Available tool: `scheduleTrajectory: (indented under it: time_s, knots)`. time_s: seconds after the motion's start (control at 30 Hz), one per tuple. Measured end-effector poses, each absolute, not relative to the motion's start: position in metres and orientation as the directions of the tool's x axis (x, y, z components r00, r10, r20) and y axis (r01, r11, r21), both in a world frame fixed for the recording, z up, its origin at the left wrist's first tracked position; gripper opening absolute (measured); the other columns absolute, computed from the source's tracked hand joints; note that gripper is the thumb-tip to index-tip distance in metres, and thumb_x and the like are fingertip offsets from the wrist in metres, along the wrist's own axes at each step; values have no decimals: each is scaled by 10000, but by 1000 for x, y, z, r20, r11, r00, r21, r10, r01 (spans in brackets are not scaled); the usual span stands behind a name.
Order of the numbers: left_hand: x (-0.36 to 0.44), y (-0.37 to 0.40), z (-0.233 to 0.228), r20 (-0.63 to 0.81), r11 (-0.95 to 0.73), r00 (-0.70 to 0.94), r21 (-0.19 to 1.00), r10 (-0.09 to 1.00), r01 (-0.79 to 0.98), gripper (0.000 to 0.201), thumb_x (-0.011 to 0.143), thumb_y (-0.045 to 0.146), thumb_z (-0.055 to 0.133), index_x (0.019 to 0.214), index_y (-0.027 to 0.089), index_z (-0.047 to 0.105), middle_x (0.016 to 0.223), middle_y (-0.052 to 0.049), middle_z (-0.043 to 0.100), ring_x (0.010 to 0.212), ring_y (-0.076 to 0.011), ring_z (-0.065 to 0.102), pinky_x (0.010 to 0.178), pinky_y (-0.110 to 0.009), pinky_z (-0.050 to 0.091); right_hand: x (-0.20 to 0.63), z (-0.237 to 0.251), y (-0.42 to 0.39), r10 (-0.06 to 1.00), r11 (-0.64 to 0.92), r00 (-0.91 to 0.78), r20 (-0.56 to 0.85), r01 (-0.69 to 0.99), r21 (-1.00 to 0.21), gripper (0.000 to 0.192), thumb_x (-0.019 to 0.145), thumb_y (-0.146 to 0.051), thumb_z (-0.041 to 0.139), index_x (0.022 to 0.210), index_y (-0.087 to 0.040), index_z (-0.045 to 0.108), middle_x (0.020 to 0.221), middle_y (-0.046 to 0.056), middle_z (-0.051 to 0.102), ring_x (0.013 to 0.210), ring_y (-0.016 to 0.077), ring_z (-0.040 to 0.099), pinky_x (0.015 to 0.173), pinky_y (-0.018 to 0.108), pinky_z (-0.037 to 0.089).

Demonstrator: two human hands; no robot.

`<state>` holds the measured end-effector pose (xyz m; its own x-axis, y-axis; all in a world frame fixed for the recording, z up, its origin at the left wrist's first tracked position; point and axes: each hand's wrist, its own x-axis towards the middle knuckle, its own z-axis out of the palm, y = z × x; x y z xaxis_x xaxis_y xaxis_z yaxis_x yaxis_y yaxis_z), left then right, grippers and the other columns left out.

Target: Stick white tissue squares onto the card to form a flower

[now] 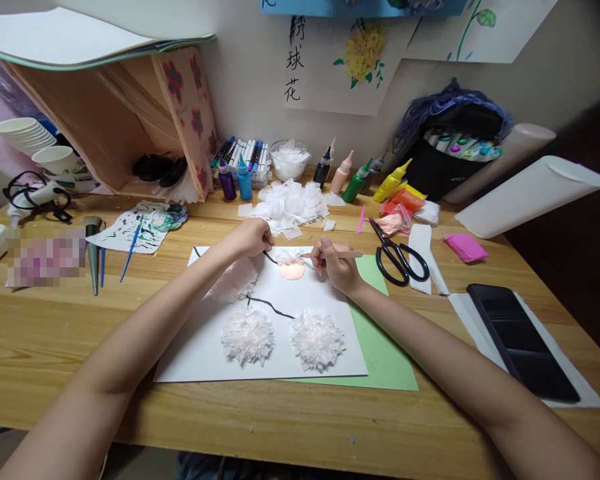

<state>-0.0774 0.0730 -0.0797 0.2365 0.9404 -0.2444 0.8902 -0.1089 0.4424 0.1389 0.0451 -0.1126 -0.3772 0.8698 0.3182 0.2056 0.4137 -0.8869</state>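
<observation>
In the head view my right hand (334,264) is closed around a flat wooden craft stick (351,254). The stick's tip touches white tissue paper (287,256) along the top of a peach clay disc (291,270). Just left of the disc, my left hand (251,239) has its fingers pinched together; whatever they hold is hidden. Both hands are over a white sheet (200,360) with black drawn lines. Fluffy tissue-paper flowers lie on it: one front left (249,338), one front right (319,341), and one (235,280) partly covered by my left forearm.
A heap of tissue squares (293,205) lies behind the sheet, with paint bottles (341,175) around it. Black scissors (397,257) and a black phone-like slab (523,343) are at right. A green sheet (380,347) sits underneath. Brushes (131,250) and a box (185,127) stand left.
</observation>
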Motion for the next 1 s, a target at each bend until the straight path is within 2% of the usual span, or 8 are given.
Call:
scheduleTrajectory:
  time_s: [0.33, 0.63, 0.87, 1.0]
  knots:
    - [-77, 72, -79, -235, -116, 237, 435, 943, 893, 176, 652, 98, 620, 807, 123, 700, 792, -52, 712, 726, -145, 629, 622, -200, 434, 138, -111, 46, 843, 427, -445, 301, 214, -879, 580, 906, -570, 267, 529, -197, 502, 392, -34, 412, 397, 102, 437, 504, 258, 381]
    - [-75, 71, -77, -247, -106, 232, 437, 941, 893, 188, 658, 100, 616, 824, 121, 705, 802, -58, 713, 716, -145, 628, 616, -201, 436, 134, -110, 46, 756, 604, -494, 430, 276, -747, 566, 940, -493, 232, 482, -204, 392, 467, -5, 442, 465, 105, 448, 531, 265, 332]
    - [-72, 68, -70, -256, -95, 221, 428, 941, 899, 196, 660, 99, 614, 831, 116, 707, 808, -55, 715, 711, -135, 628, 600, -184, 433, 135, -110, 46, 885, 384, -363, 292, 214, -898, 625, 913, -574, 221, 434, -200, 368, 404, -27, 352, 407, 92, 364, 477, 254, 302]
    - [-72, 67, -69, -266, -81, 211, 427, 941, 901, 194, 663, 96, 607, 826, 132, 706, 813, -45, 717, 724, -131, 631, 605, -178, 436, 135, -110, 46, 903, 343, -346, 257, 215, -914, 641, 881, -633, 216, 433, -204, 377, 387, -26, 346, 401, 95, 358, 461, 254, 294]
